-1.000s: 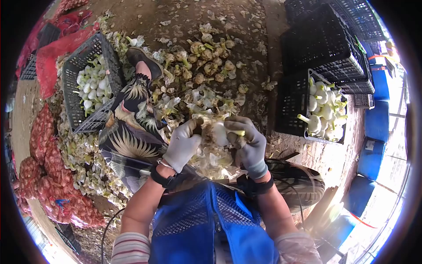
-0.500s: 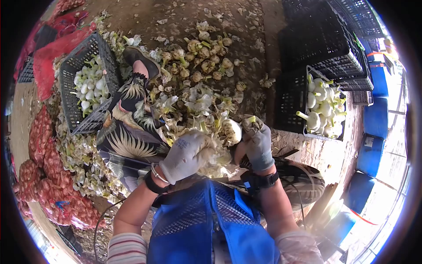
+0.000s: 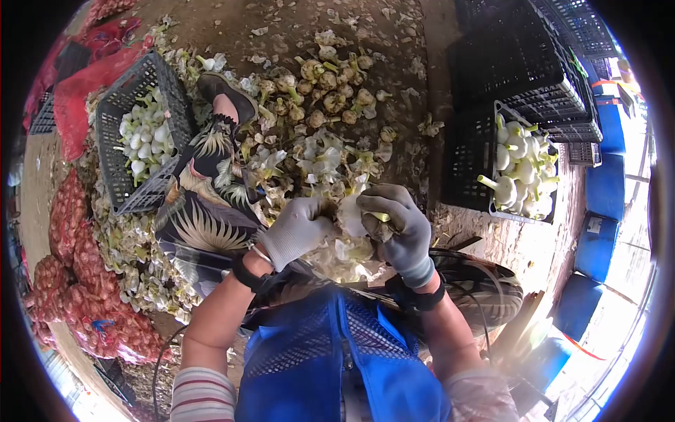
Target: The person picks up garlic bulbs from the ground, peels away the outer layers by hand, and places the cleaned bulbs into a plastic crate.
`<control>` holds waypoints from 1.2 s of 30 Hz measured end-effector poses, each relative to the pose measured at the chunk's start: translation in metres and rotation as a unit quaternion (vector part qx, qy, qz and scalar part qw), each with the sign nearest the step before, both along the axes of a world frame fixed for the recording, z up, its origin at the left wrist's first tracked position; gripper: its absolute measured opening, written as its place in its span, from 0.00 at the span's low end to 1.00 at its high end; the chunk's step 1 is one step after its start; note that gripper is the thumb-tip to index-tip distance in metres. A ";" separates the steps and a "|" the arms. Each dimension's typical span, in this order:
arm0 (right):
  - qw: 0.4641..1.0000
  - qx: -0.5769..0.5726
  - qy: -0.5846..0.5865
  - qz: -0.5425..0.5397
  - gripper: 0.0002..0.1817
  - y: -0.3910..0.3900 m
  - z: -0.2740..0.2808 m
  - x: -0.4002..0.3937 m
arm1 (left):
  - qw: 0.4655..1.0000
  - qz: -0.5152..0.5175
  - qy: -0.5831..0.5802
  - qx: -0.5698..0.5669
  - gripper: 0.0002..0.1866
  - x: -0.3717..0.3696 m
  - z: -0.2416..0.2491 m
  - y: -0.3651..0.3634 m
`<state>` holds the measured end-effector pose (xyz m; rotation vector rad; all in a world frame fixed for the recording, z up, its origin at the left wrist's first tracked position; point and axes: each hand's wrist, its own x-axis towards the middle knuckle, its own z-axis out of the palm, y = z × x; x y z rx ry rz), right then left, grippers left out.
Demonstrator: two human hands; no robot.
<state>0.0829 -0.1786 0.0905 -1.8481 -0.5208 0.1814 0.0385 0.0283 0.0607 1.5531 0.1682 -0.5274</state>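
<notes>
My right hand (image 3: 401,228), in a grey-white work glove, is closed around a white garlic bulb (image 3: 349,215). A short, pale-green cut stem (image 3: 380,216) shows by its fingers. My left hand (image 3: 299,231), gloved the same way, is closed against the bulb's left side. Its fingertips are bent in and partly hidden, so what they pinch cannot be made out. Beneath both hands lies a heap of loose garlic skins (image 3: 344,257). Beyond them, several unpeeled, soil-stained garlic bulbs (image 3: 330,88) are piled on the ground.
A black crate (image 3: 116,165) of cleaned garlic stands at left, beside my leg in patterned trousers (image 3: 211,176). At right, another garlic-filled crate (image 3: 470,158) sits near stacked black crates (image 3: 517,67). Red mesh sacks (image 3: 88,302) lie far left; blue containers (image 3: 594,246) line the right.
The garlic bulb has turned and shifted slightly left in my right hand, whose fingers now wrap over it. My left hand has risen slightly from the skins to the bulb's side.
</notes>
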 end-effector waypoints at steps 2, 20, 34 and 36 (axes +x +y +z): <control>0.998 -0.034 -0.050 0.000 0.14 -0.001 -0.003 0.001 | 0.999 -0.022 -0.024 0.039 0.09 0.000 0.006 0.001; 0.979 0.101 0.174 0.013 0.19 -0.012 -0.020 0.011 | 0.979 0.100 -0.178 0.019 0.09 -0.011 0.007 -0.002; 0.837 0.300 0.441 -0.121 0.10 -0.015 -0.042 0.007 | 0.919 -0.126 -0.307 0.212 0.04 -0.034 0.019 -0.010; 0.900 0.205 0.369 -0.110 0.10 -0.020 -0.039 0.010 | 0.938 -0.153 -0.268 0.160 0.06 -0.048 0.005 -0.016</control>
